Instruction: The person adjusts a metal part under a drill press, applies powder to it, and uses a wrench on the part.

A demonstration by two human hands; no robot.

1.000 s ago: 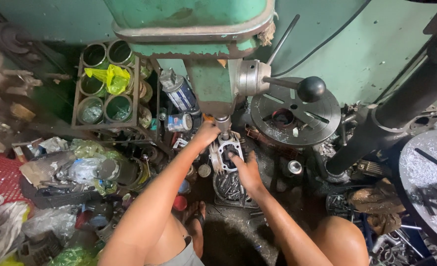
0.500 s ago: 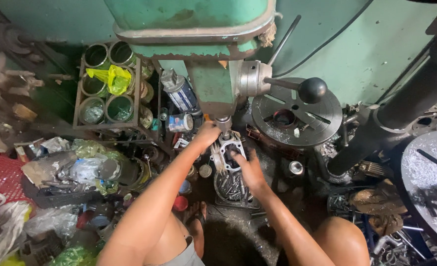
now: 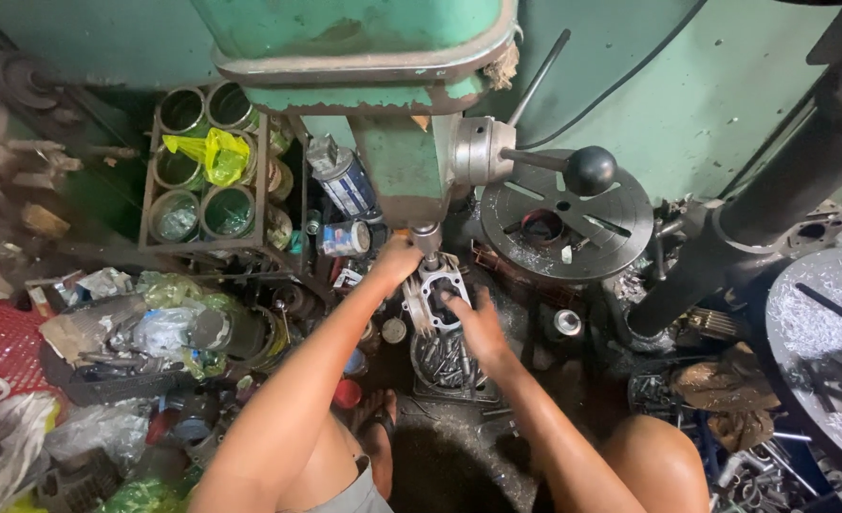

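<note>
Both hands are working directly under the green drill press [image 3: 373, 57] at the centre of the frame, steadying a small grey metal casting [image 3: 437, 290] beneath the spindle [image 3: 427, 236]. The left hand [image 3: 397, 261] is gripping the casting's upper left edge, its fingers curling around the rim just beside the spindle. The right hand [image 3: 478, 323] is lying on the lower right side of the part, its fingers [image 3: 454, 300] spreading half open and pressing rather than closing; whether the thumb is hooking under the edge cannot be told from this angle.

Judging by the pose, the step in hand is lining the casting up under the bit and holding it still. The next move is likely calling for one hand to stay clamping the part while the other goes to the feed lever with its black ball knob [image 3: 589, 169], sitting at centre right, so the part must not be shifting as the grip changes.

Beneath the casting a round tin of metal bits [image 3: 443, 359] is sitting on the floor. At upper left a rack of round cans [image 3: 202, 176] is holding a yellow bag, and a round slotted drill table [image 3: 565, 217] is lying behind the knob. Shavings are covering a grey disc [image 3: 820, 323] at the right edge.
</note>
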